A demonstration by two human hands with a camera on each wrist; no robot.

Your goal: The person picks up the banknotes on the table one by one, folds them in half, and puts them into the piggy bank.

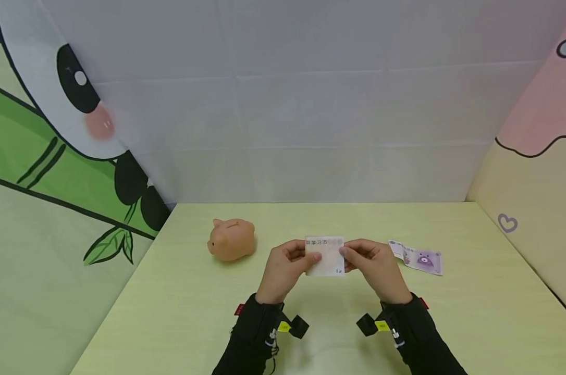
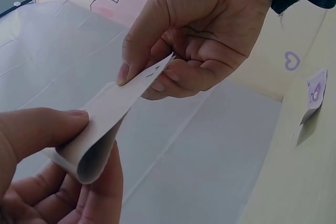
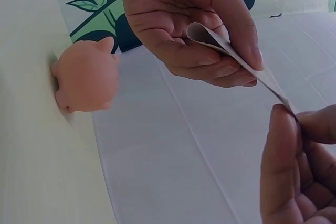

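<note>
A pale play banknote (image 1: 329,264), folded over, is held up above the table between both hands. At its left end the left hand (image 1: 284,268) pinches it, thumb on the near face and fingers behind. The right hand (image 1: 380,270) pinches the opposite end between thumb and fingers. In the left wrist view the folded note (image 2: 113,109) shows a rounded, uncreased bend at the left hand's end, while the ends meet at the right hand (image 2: 199,30). The right wrist view shows the same loop in the note (image 3: 202,33) edge-on, beside the left hand (image 3: 184,19).
An orange piggy bank (image 1: 231,242) with a slot on top stands on the table (image 1: 170,312), left of the hands. Behind the right hand lies a purple play banknote (image 1: 422,260), creased and partly raised. Printed cloth walls (image 1: 311,114) enclose the table's back and sides.
</note>
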